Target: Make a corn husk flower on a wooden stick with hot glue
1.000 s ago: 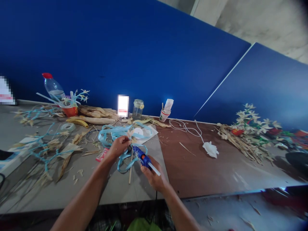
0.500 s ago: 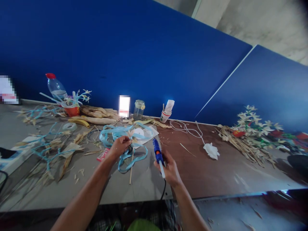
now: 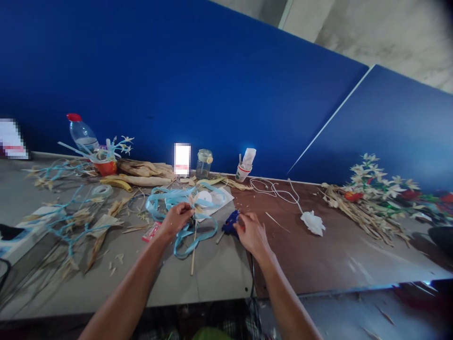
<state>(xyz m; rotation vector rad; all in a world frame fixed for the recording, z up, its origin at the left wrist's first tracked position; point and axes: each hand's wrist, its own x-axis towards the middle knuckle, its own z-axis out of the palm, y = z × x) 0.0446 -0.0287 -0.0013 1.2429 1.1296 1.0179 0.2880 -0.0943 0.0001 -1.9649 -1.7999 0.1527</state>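
My left hand (image 3: 178, 219) is closed in a pinch over a tangle of light blue ribbon (image 3: 155, 204). What lies between its fingertips is too small to make out. Just below them a thin pale stick (image 3: 193, 255) points toward the table's front edge. To the right, my right hand (image 3: 253, 231) has its thumb and fingers closed on a blue glue gun (image 3: 230, 222), low at the tabletop. A pale glue stick (image 3: 220, 237) juts from the gun toward the lower left. Behind the ribbon, a white roll (image 3: 203, 198) lies on a white sheet (image 3: 222, 196).
Dried husks (image 3: 145, 169), a clear jar (image 3: 204, 164) and a paper cup (image 3: 243, 174) line the blue partition (image 3: 212, 94). Blue-stemmed husk flowers (image 3: 71, 231) spread at left. A white cable (image 3: 276, 189), crumpled tissue (image 3: 313, 223) and white flowers (image 3: 371, 177) are at right.
The glue gun has turned and come down to the tabletop, its glue stick now pointing lower left. My right hand has shifted over it. My left hand stays nearly in place.
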